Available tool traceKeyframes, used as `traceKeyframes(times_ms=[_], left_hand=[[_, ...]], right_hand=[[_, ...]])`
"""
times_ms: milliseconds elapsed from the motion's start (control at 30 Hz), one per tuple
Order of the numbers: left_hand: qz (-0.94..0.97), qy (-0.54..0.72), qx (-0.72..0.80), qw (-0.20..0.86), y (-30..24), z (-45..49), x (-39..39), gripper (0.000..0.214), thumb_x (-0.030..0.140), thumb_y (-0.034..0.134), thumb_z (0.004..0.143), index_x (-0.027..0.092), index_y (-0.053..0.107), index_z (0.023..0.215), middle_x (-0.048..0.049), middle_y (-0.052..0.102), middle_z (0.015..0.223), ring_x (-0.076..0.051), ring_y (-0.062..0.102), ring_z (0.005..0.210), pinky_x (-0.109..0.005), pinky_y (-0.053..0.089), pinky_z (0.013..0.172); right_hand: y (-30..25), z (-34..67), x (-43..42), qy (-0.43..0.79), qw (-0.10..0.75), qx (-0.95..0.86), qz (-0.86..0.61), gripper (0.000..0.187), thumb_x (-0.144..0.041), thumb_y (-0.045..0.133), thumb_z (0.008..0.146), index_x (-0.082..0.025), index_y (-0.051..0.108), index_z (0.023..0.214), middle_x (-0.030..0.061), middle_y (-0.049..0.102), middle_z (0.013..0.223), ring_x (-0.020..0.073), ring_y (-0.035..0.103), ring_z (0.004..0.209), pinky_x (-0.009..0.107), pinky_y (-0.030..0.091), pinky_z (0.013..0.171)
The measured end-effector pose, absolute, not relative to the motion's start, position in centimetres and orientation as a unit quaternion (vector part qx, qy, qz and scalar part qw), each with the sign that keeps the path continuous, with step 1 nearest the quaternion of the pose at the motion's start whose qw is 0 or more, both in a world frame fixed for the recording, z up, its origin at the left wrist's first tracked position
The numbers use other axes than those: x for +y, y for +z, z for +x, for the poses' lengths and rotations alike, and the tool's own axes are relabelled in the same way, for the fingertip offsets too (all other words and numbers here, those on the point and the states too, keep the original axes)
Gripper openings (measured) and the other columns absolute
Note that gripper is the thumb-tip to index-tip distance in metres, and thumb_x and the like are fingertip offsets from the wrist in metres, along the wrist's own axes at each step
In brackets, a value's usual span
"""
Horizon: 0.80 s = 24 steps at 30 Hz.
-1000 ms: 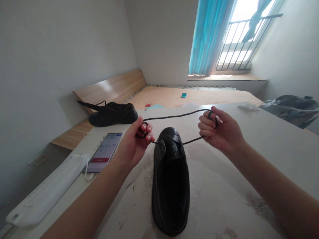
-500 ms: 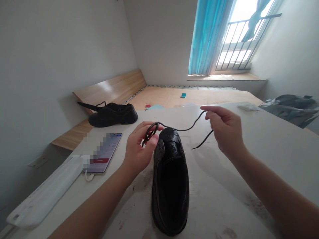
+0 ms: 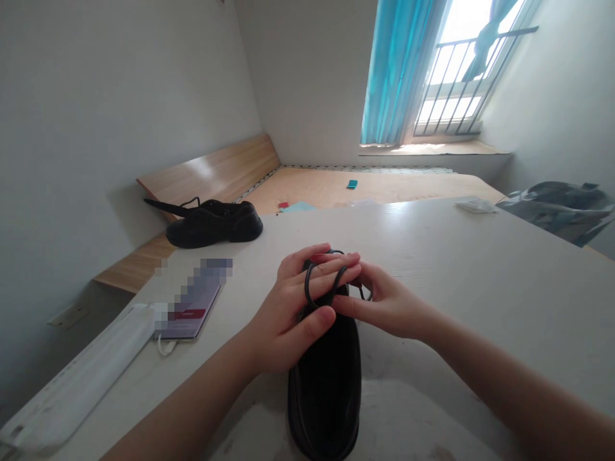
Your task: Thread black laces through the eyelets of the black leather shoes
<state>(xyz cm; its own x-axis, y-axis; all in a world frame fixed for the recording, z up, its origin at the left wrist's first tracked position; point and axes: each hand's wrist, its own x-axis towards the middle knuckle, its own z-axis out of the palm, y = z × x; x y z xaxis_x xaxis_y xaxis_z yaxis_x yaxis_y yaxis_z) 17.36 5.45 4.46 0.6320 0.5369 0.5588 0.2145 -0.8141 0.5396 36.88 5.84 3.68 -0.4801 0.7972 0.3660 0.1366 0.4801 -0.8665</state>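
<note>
Head view: the left hand (image 3: 293,314) lies over the toe of the shoe (image 3: 327,390), fingers straight and close together. The black lace (image 3: 309,286) is looped round them in two or so turns, and the thumb is pressed up from below against the coil. The right hand (image 3: 389,306) meets it fingertip to fingertip, and thumb and forefinger appear to pinch the lace just beside the coil. A short bit of lace shows by its knuckles. Where the lace leaves the shoe is hidden by the hands.

To wind this well, I judge that the turns should lie side by side, not crossed. The left thumb should clamp them while the right hand feeds the lace with light, even pull. Too tight and the coil will not slide off the fingers.

The shoe stands on a pale bench (image 3: 480,282), scuffed near the front edge. To the left lie a phone (image 3: 189,307) and a white bar (image 3: 81,378). A second shoe (image 3: 211,223) sits at the far left corner and a small white thing (image 3: 473,205) far right. Beyond are a bare wooden bed (image 3: 336,182), a barred window (image 3: 461,70), a blue curtain (image 3: 394,70) and a grey bag (image 3: 557,202).
</note>
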Motion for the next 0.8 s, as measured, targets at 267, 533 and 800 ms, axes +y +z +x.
traceKeyframes(times_ms=[267, 533, 800], left_hand=[[0.875, 0.359, 0.248, 0.207, 4.8, 17.5, 4.7, 0.056, 0.037, 0.057, 0.084, 0.03, 0.049, 0.139, -0.0033, 0.049, 0.146, -0.031, 0.025, 0.143, -0.05, 0.022, 0.116], [0.852, 0.382, 0.292, 0.209, 5.0, 17.7, 4.9, 0.052, 0.009, 0.058, 0.067, 0.023, 0.061, 0.117, -0.0046, 0.063, 0.123, -0.026, 0.043, 0.126, -0.043, 0.03, 0.112], [0.82, 0.332, 0.359, 0.298, 4.2, 18.2, 5.1, 0.061, 0.003, 0.051, 0.063, 0.021, 0.05, 0.121, -0.0059, 0.055, 0.115, -0.022, 0.05, 0.112, -0.039, 0.039, 0.102]], right_hand=[[4.3, 37.2, 6.4, 0.534, 0.405, -0.681, -0.296, 0.019, -0.038, 0.06, 0.086, -0.02, 0.066, 0.091, 0.0026, 0.065, 0.089, 0.0154, 0.059, 0.087, 0.028, 0.05, 0.078], [5.8, 38.6, 7.9, 0.509, 0.628, -0.432, -0.401, 0.028, -0.031, 0.058, 0.075, -0.019, 0.041, 0.056, 0.0035, 0.052, 0.073, 0.013, 0.048, 0.068, 0.022, 0.041, 0.054], [4.1, 39.7, 9.3, 0.359, 0.397, -0.633, -0.559, 0.042, -0.043, 0.042, 0.085, -0.022, 0.027, 0.052, -0.0049, 0.027, 0.046, 0.0093, 0.024, 0.044, 0.025, 0.023, 0.043]])
